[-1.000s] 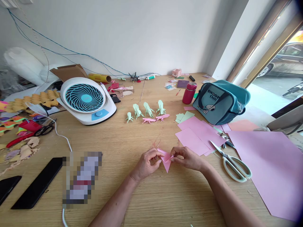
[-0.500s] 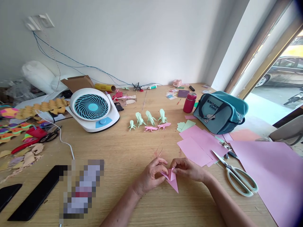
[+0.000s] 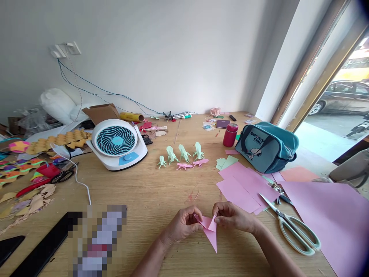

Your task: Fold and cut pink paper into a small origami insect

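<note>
A small folded pink paper [image 3: 211, 232] with a downward point rests on the wooden table [image 3: 150, 192] between my hands. My left hand [image 3: 184, 224] pinches its upper left edge, fingers closed. My right hand [image 3: 232, 217] pinches a raised flap at its upper right, fingers closed. Pink paper sheets [image 3: 245, 184] lie just beyond my right hand.
Scissors [image 3: 294, 227] lie right of my hands beside a large pink sheet [image 3: 340, 215]. Farther back stand several green and pink origami figures [image 3: 181, 156], a white fan [image 3: 117, 143], a red bottle [image 3: 230, 134] and a teal bag [image 3: 266, 147]. Black flat objects [image 3: 43, 246] and paper scraps lie left.
The view tilted upward, so hands and table sit lower in frame. My right hand has lifted a flap of the pink paper upward, and the paper's point now aims down-right.
</note>
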Action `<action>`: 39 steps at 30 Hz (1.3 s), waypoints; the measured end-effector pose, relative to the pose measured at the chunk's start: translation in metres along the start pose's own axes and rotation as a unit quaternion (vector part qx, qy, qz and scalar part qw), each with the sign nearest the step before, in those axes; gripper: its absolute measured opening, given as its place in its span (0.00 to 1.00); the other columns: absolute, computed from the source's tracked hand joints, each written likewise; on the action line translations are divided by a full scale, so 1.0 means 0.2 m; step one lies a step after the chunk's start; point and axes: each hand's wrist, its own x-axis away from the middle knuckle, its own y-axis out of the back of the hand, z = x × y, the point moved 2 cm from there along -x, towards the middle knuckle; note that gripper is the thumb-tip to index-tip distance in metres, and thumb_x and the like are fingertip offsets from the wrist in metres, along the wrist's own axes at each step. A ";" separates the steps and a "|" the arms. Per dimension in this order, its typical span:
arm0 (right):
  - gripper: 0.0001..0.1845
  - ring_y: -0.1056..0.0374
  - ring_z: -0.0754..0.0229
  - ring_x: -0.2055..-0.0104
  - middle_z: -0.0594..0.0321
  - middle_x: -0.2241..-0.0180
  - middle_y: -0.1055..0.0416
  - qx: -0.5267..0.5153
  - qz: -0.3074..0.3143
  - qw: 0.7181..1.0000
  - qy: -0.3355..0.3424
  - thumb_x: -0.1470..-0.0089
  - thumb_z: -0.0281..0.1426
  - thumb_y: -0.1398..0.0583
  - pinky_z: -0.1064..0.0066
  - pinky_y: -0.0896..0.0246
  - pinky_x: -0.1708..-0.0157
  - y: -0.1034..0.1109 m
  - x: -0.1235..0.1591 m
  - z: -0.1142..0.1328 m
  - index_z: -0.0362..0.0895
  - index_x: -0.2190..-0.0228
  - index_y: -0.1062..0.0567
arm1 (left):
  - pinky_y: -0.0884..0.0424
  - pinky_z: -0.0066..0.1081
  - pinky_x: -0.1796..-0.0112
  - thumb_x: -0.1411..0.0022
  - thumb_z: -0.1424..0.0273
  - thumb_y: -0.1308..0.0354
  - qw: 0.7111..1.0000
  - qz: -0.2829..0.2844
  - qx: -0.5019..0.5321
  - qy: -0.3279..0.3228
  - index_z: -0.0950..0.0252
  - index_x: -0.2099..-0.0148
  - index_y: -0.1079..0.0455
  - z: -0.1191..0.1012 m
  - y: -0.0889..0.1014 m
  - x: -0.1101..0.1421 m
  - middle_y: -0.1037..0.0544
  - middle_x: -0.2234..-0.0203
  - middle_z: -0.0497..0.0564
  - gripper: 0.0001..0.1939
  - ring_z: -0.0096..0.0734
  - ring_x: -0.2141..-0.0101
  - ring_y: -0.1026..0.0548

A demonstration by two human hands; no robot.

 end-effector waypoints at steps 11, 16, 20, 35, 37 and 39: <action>0.21 0.30 0.65 0.77 0.60 0.75 0.22 -0.070 0.014 0.997 -0.038 0.47 0.47 0.35 0.74 0.38 0.75 -0.01 -0.01 -0.01 0.42 0.69 0.32 | 0.35 0.24 0.66 0.49 0.63 0.28 0.999 -0.013 0.010 0.040 0.69 0.65 0.26 0.00 -0.01 0.00 0.25 0.72 0.48 0.16 0.24 0.70 0.30; 0.22 0.30 0.64 0.77 0.60 0.76 0.23 -0.072 0.012 0.997 -0.034 0.47 0.48 0.35 0.74 0.37 0.74 -0.01 0.00 0.01 0.42 0.71 0.32 | 0.34 0.23 0.68 0.48 0.63 0.29 0.999 -0.016 0.016 0.027 0.69 0.66 0.26 0.03 -0.01 0.00 0.24 0.74 0.48 0.16 0.24 0.72 0.29; 0.23 0.29 0.64 0.76 0.59 0.75 0.23 -0.064 0.010 0.997 -0.034 0.47 0.50 0.36 0.73 0.37 0.74 -0.01 0.00 0.01 0.41 0.71 0.32 | 0.33 0.24 0.68 0.46 0.61 0.31 0.999 -0.032 -0.016 0.010 0.69 0.66 0.25 0.03 -0.01 0.01 0.23 0.75 0.49 0.15 0.26 0.72 0.27; 0.09 0.28 0.64 0.75 0.68 0.77 0.26 0.124 0.015 0.989 -0.076 0.49 0.23 0.42 0.76 0.38 0.75 -0.07 0.07 0.16 0.43 0.65 0.26 | 0.34 0.25 0.69 0.41 0.69 0.35 0.959 -0.066 -0.251 -0.111 0.67 0.67 0.23 -0.04 -0.02 0.03 0.23 0.75 0.51 0.06 0.27 0.73 0.28; 0.11 0.28 0.64 0.75 0.67 0.76 0.25 0.136 0.013 0.987 -0.079 0.49 0.23 0.43 0.76 0.37 0.76 -0.10 0.08 0.18 0.44 0.64 0.26 | 0.34 0.25 0.70 0.40 0.70 0.37 0.950 -0.077 -0.271 -0.137 0.67 0.67 0.24 -0.04 -0.03 0.03 0.24 0.75 0.51 0.05 0.27 0.73 0.29; 0.11 0.30 0.65 0.76 0.67 0.75 0.24 0.174 -0.006 0.982 -0.068 0.48 0.24 0.43 0.77 0.38 0.76 -0.12 0.07 0.20 0.45 0.62 0.25 | 0.35 0.24 0.70 0.39 0.73 0.39 0.940 -0.084 -0.291 -0.159 0.67 0.66 0.24 -0.04 -0.03 0.03 0.25 0.75 0.50 0.04 0.27 0.73 0.29</action>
